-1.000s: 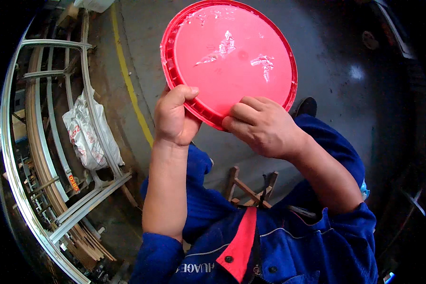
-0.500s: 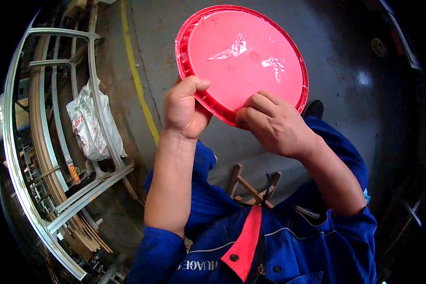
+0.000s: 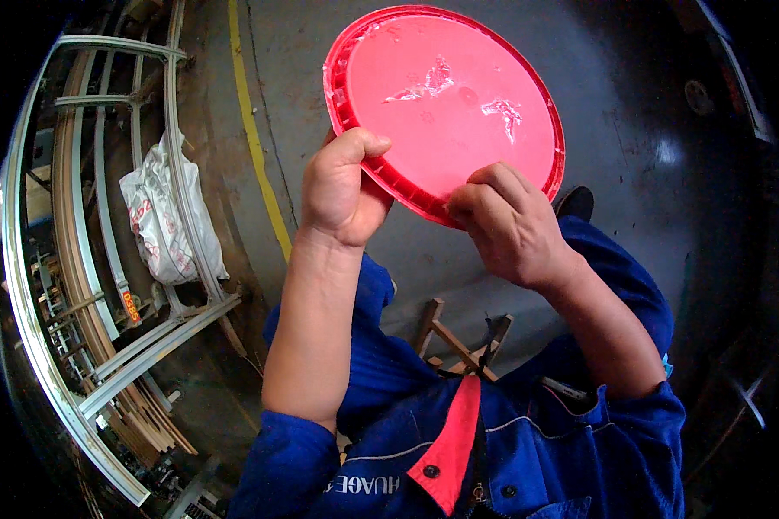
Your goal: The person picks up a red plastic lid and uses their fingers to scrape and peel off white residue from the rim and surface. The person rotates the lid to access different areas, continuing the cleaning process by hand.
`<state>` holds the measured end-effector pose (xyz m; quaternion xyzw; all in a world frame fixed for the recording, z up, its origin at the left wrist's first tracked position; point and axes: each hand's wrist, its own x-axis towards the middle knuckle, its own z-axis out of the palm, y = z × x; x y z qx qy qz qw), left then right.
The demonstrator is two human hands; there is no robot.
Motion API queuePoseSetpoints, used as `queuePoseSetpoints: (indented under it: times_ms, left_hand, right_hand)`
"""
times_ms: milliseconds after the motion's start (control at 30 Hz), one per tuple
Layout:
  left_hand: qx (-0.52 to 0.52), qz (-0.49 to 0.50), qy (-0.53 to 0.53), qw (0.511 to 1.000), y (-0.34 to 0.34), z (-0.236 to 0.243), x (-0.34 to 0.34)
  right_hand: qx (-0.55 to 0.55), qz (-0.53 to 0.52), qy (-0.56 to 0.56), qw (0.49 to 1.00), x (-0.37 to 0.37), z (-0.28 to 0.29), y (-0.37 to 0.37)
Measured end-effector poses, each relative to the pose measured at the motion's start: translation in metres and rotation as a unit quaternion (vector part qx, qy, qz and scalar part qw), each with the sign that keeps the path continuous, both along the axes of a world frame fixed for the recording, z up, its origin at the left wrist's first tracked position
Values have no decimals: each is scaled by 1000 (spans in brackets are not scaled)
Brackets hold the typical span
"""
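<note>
A round red plastic bucket lid (image 3: 441, 130) is held up in front of me, its ribbed rim along the left and lower edge. Two shiny, clear crinkled patches, which look like film or tape, stick to its face. My left hand (image 3: 346, 186) grips the lid's lower left rim, thumb on top and the other fingers hidden beneath. My right hand (image 3: 515, 225) is closed at the lower rim with its fingers curled and pinched there. Whether a small piece is between those fingertips is hidden.
On the left stands a metal rack (image 3: 169, 104) with long bars and a white sack (image 3: 169, 216). A yellow line (image 3: 255, 138) runs along the grey floor. Below the lid, between my legs, is a small wooden stool frame (image 3: 454, 337). My shoe (image 3: 576, 203) shows at right.
My right hand has shifted slightly right along the lid's lower rim. The lid has moved up a little, and my left hand keeps its grip.
</note>
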<state>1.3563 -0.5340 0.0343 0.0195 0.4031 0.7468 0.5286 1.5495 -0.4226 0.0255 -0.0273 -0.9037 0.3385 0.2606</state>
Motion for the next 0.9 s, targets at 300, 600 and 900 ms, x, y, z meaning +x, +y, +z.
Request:
queuePoseSetpoints:
  times_ms: [300, 600, 900]
  left_hand:
    - [-10, 26, -2, 1000, -1, -3, -3]
    - [-27, 27, -2, 999, 1, -4, 1]
    - [-10, 25, 1, 1000, 1, -11, -1]
  right_hand:
    - [7, -35, -12, 999, -1, 0, -2]
    - [-45, 13, -111, 993, 1, 8, 7]
    - [122, 49, -50, 990, 1, 6, 9]
